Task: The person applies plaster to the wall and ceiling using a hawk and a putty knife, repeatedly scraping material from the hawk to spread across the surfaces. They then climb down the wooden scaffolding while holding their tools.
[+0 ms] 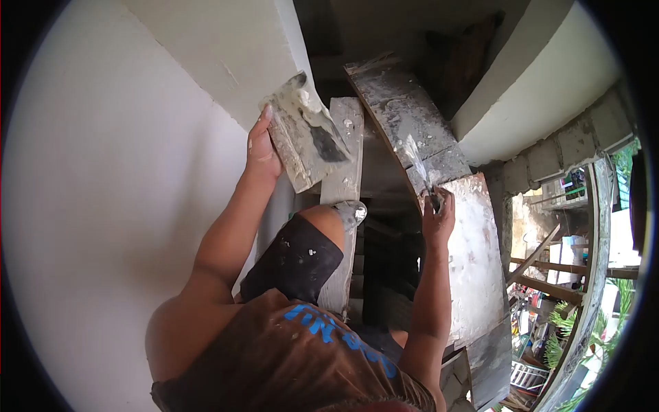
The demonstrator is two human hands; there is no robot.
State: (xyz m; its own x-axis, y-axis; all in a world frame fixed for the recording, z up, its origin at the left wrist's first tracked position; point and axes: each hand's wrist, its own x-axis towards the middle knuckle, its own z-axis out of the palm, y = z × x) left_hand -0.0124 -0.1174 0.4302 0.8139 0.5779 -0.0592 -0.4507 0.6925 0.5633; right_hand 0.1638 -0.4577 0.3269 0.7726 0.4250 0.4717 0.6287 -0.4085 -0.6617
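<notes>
The shirt (274, 350) at the bottom centre is brown with bright blue lettering, the shorts (292, 257) above it black with whitish specks, and the wall (89, 178) at left plain pale grey-white.

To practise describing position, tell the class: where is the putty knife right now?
In the head view, the putty knife is right of centre, in the right hand, over the boards.

The left hand (263, 152) grips a smeared board (307, 130). The right hand (438, 218) holds a putty knife (420, 168).
</notes>
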